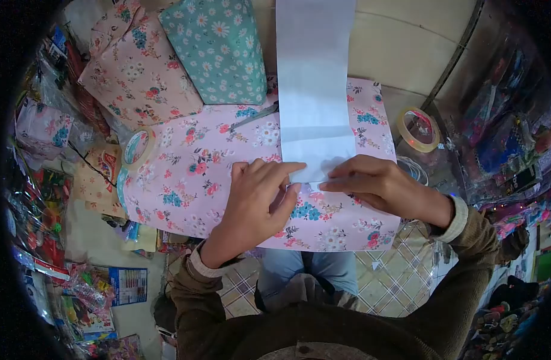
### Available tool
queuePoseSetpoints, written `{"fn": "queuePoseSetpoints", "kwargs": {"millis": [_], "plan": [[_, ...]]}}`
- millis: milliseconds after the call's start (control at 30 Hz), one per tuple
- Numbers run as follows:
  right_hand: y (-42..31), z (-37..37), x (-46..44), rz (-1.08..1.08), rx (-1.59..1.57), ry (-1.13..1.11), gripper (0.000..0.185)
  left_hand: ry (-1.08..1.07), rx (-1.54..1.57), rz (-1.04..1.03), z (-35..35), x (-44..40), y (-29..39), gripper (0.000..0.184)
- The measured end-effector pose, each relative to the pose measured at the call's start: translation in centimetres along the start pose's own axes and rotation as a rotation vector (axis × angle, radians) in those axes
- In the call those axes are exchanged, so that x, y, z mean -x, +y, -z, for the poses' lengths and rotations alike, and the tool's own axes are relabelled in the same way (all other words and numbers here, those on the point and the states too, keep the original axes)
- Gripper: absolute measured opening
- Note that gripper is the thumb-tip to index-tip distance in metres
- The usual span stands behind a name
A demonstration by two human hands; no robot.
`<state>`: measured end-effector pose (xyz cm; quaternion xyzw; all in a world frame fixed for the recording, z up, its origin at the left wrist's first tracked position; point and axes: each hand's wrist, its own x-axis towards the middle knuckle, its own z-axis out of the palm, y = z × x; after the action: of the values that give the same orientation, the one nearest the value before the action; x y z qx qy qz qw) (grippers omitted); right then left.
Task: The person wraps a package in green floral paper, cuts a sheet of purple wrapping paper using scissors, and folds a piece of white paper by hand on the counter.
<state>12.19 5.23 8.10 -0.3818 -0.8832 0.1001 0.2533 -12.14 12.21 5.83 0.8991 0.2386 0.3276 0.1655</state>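
Note:
A long white paper strip [314, 102] runs from the top of the view down over pink floral wrapping paper [191, 198]. My left hand [257, 207] is at the strip's near left corner, index finger on top and thumb by the edge, closed on it. At the near right corner, my right hand [380, 186] pinches the same edge between thumb and fingers. A crease crosses the strip just beyond my fingertips. Scissors [254, 117] lie on the floral paper, partly hidden beside the strip.
A tape roll [139, 148] sits at the paper's left edge, another tape roll [418, 129] to the right. Behind stand a pink floral package [140, 72] and a green daisy-patterned package [218, 51]. Plastic-wrapped goods [83, 300] crowd both sides.

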Motion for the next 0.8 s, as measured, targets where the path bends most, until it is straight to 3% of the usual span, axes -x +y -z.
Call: {"fn": "queuePoseSetpoints", "kwargs": {"millis": [433,800], "plan": [[-0.43,0.28,-0.27,0.002,0.051,-0.042,0.052,0.051,-0.076,0.046,-0.55,-0.07,0.1,0.033],[-0.78,-0.38,-0.06,0.106,0.308,-0.025,0.042,0.02,-0.02,0.046,-0.11,0.32,-0.36,0.027]]}}
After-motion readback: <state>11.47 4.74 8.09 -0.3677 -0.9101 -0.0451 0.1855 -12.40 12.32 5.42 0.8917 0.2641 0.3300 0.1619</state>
